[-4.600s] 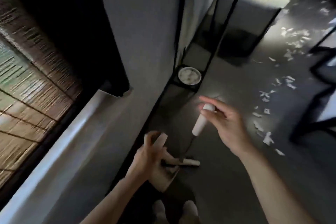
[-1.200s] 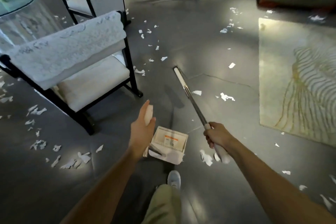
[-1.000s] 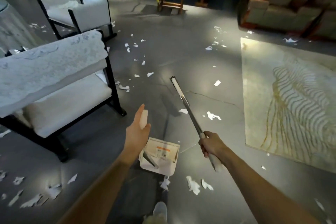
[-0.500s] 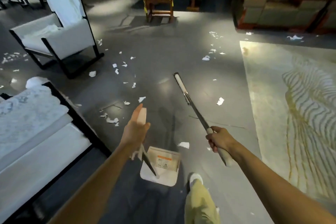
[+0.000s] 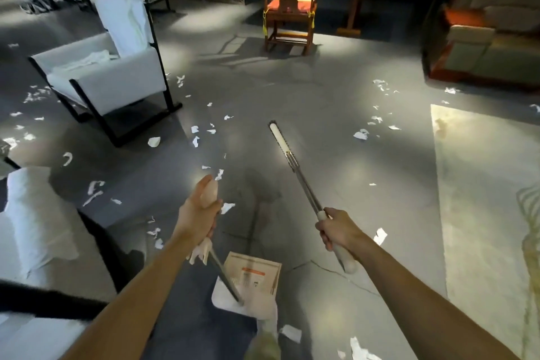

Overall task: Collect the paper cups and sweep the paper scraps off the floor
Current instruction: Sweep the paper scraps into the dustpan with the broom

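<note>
gripping dustpan (image 5: 248, 283), broom (image 5: 295, 169), scraps (image 5: 361, 134) scattered

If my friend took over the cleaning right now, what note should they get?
Left hand grips the top of the dustpan's long handle; the dustpan is low by the feet, with no scraps seen in it.
Right hand grips the broom, head pointing forward.
Paper scraps lie all over the grey floor, near the white armchair and the rug.
Done: nothing swept up that shows.
Left: sweep the scraps; no paper cups in view.
</note>
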`<state>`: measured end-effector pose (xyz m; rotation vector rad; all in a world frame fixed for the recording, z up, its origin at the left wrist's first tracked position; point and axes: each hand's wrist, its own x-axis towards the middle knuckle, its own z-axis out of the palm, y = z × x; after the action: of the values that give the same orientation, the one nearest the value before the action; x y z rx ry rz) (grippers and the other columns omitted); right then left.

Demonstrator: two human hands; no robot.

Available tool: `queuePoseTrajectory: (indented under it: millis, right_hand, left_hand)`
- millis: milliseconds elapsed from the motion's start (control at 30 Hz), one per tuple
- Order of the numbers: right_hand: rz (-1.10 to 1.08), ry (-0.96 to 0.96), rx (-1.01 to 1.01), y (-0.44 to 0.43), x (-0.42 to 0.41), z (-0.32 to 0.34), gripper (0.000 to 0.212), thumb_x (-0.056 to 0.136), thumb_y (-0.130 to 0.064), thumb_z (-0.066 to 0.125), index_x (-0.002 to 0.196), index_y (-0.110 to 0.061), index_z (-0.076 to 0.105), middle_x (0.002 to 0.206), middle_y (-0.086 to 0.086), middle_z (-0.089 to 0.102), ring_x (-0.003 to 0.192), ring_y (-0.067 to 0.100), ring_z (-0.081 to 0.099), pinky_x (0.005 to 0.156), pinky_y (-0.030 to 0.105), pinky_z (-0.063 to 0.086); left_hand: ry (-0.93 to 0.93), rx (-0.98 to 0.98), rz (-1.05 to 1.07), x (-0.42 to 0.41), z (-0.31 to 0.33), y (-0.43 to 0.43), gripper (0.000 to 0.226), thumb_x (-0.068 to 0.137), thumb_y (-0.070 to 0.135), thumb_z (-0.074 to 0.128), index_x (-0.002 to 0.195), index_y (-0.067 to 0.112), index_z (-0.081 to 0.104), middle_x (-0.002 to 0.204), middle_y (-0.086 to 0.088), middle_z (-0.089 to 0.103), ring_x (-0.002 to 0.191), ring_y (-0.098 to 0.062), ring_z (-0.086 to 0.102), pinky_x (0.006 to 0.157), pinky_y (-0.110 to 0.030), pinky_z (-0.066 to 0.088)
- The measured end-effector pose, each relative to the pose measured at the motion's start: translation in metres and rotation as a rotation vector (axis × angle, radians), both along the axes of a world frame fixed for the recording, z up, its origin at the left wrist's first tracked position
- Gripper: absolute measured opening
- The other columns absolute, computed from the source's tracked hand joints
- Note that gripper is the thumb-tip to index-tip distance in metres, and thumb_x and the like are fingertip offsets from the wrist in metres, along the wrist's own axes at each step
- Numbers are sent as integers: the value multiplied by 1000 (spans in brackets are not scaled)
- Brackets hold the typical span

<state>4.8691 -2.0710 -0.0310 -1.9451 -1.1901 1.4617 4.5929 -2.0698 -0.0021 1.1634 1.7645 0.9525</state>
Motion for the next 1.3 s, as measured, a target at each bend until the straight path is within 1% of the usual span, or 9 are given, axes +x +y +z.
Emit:
queuePoseTrajectory:
  millis: [233,367,467,733,967,1033,1133,1200,1300]
  right_hand:
    - [69,-57,53,203,-9,-8,20,87,5,46,104,-1,55,58,9,48,44,18,43,39,23,38]
    - [70,-81,75,317,-13,-1,19,86,9,41,85,-5,54,56,10,45,41,18,40,35,20,34]
    - [86,-106,78,393,-14,-1,20,83,11,42,84,-5,54,54,11,46,38,18,40,34,20,34]
    - [207,-183,110,645,-4,-21,16,82,7,47,75,-8,49,50,8,46,27,10,40,33,22,35]
    - [403,-325,87,877,-1,-6,19,83,-6,53,67,-14,49,55,4,54,43,15,53,46,26,46]
    - [463,-375,78,936,-13,0,14,80,-10,56,67,-13,52,55,4,57,51,19,57,54,27,48]
    - [495,-340,91,1017,-41,5,13,77,-8,56,64,-11,55,50,4,56,47,19,56,50,24,44]
    - [495,-299,77,1075,-63,2,9,77,-4,53,69,-8,55,49,7,55,41,19,53,46,23,42]
    - [523,-275,98,1169,-96,-14,5,75,-6,52,73,-7,57,54,10,58,43,22,54,49,28,46]
  left_hand:
    - [-60,-11,51,5,-20,198,54,91,12,54,134,42,42,72,-6,55,44,-15,41,34,-20,36]
    - [-71,12,39,6,-2,303,49,93,11,51,127,45,41,69,-6,51,45,-16,37,34,-19,34]
    - [-75,28,49,8,8,383,50,94,11,49,125,48,38,70,-6,50,46,-15,36,35,-19,33]
    - [47,40,85,16,-11,624,45,94,12,48,130,38,42,86,-14,58,51,-19,47,45,-29,44]
    - [79,72,219,8,-1,823,51,95,12,48,137,39,39,112,-20,62,62,-16,52,52,-26,46]
    - [78,79,269,-1,4,869,51,95,12,49,136,41,40,106,-20,63,59,-16,52,45,-23,45]
    - [27,67,343,-21,5,943,54,92,10,46,134,44,40,82,-12,62,51,-18,51,44,-25,44]
    - [10,68,370,-36,3,999,55,91,10,46,134,44,41,79,-8,61,52,-18,52,48,-27,45]
    - [-4,77,393,-59,-8,1088,52,92,10,47,134,40,43,81,-7,59,50,-17,48,46,-24,42]
